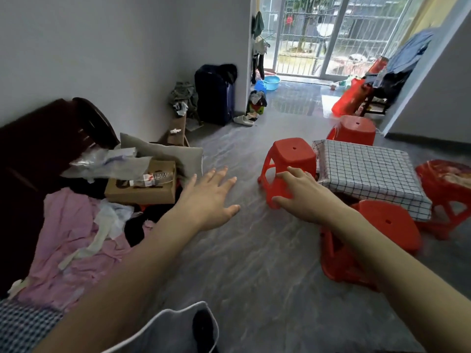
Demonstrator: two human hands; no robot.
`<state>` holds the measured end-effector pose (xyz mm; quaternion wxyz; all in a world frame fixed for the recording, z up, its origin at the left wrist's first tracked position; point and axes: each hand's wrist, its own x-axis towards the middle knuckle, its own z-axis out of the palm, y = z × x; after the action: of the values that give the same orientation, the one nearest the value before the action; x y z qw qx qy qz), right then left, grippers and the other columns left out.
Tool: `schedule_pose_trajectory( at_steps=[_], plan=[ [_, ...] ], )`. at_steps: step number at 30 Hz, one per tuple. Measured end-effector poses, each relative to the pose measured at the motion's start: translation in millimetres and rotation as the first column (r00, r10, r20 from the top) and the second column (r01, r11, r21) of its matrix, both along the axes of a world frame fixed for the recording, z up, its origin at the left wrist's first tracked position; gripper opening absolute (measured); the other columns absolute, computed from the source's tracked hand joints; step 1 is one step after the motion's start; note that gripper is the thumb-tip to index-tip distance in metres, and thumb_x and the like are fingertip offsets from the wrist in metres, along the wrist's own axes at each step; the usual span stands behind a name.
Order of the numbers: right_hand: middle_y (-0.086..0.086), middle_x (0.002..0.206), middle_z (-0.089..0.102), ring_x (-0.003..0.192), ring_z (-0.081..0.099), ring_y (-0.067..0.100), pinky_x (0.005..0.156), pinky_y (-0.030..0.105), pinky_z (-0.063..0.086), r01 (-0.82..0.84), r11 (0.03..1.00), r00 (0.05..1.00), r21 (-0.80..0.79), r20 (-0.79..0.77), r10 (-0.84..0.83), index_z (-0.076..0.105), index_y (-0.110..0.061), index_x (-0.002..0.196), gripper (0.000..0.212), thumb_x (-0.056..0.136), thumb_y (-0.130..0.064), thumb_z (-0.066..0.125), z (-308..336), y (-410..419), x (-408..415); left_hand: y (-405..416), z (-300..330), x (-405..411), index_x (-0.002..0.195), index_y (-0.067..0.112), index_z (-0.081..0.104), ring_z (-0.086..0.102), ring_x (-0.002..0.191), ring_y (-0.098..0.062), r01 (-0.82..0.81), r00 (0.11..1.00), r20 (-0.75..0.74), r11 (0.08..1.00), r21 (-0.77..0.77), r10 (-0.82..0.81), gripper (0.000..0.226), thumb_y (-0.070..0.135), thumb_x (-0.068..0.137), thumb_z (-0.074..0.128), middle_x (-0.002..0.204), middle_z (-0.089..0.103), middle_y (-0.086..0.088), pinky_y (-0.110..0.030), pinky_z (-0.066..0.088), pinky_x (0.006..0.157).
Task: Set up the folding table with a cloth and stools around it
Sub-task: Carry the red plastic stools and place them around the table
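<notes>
A low table under a black-and-white checked cloth (367, 171) stands on the grey floor at the right. Red plastic stools surround it: one on its left side (293, 155), one behind it (354, 129), one at the right (446, 179), one in front (390, 225). My right hand (303, 194) hovers in front of the left stool with fingers loosely spread, holding nothing. My left hand (211, 194) stretches out over the floor, fingers straight and apart, empty.
A dark wooden sofa (38, 154) at the left carries pink cloth, a cardboard box (142, 187) and a grey cushion. A dark suitcase (216, 95) stands against the wall. Blue basins, a red bag and a loaded chair sit by the balcony door.
</notes>
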<state>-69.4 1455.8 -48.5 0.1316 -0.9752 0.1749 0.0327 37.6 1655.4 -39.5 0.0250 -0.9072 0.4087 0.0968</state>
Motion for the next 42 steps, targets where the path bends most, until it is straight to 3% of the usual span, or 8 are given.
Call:
schedule_pose_trajectory(
  at_steps=[6, 16, 23, 36, 42],
  plan=[
    [0.007, 0.159, 0.022, 0.141, 0.029, 0.03, 0.107, 0.058, 0.033, 0.106, 0.994, 0.993, 0.008, 0.045, -0.106, 0.034, -0.025, 0.146, 0.068, 0.087, -0.052, 0.055, 10.0, -9.4, 92.5, -9.1, 9.5, 112.2, 0.155, 0.032, 0.011, 0.001, 0.15, -0.017, 0.08, 0.997, 0.019, 0.997, -0.009, -0.079, 0.072, 0.06, 0.095, 0.039, 0.164, -0.002, 0.004, -0.049, 0.006, 0.121],
    [0.015, 0.158, 0.019, 0.144, 0.022, 0.033, 0.117, 0.048, 0.025, 0.341, 0.935, 0.939, 0.093, 0.009, -0.343, 0.033, -0.02, 0.149, 0.072, 0.088, -0.046, 0.062, 1.7, -60.8, 157.7, -63.8, -0.7, 232.0, 0.155, 0.031, 0.01, 0.001, 0.151, -0.018, 0.22, 0.975, -0.011, 0.976, -0.001, -0.22, 0.073, 0.06, 0.095, 0.039, 0.164, -0.002, 0.003, -0.046, 0.007, 0.121],
    [0.013, 0.158, 0.021, 0.145, 0.022, 0.031, 0.115, 0.049, 0.027, 0.398, 0.914, 0.916, 0.081, 0.008, -0.4, 0.033, -0.02, 0.149, 0.072, 0.088, -0.046, 0.062, -6.5, -102.4, 212.7, -122.5, -17.0, 291.5, 0.155, 0.031, 0.01, 0.0, 0.151, -0.017, 0.298, 0.953, -0.053, 0.954, -0.019, -0.298, 0.073, 0.06, 0.095, 0.039, 0.164, -0.005, 0.004, -0.049, 0.009, 0.121],
    [0.012, 0.16, 0.017, 0.146, 0.019, 0.028, 0.116, 0.043, 0.023, 0.423, 0.905, 0.905, 0.042, -0.066, -0.42, 0.028, -0.022, 0.151, 0.072, 0.09, -0.047, 0.059, -20.3, -266.5, 336.3, -322.4, -22.5, 421.4, 0.156, 0.031, 0.008, 0.001, 0.151, -0.019, 0.37, 0.925, -0.097, 0.929, 0.005, -0.368, 0.073, 0.058, 0.096, 0.039, 0.164, -0.005, 0.004, -0.049, 0.009, 0.121],
    [0.011, 0.159, 0.019, 0.144, 0.023, 0.029, 0.114, 0.046, 0.029, 0.449, 0.892, 0.892, 0.051, -0.088, -0.444, 0.03, -0.021, 0.15, 0.073, 0.089, -0.048, 0.06, -26.5, -338.1, 370.8, -394.5, -44.8, 458.6, 0.156, 0.029, 0.01, 0.002, 0.151, -0.02, 0.401, 0.909, -0.154, 0.913, 0.071, -0.387, 0.072, 0.057, 0.096, 0.039, 0.164, -0.005, 0.003, -0.049, 0.009, 0.121]
  ],
)
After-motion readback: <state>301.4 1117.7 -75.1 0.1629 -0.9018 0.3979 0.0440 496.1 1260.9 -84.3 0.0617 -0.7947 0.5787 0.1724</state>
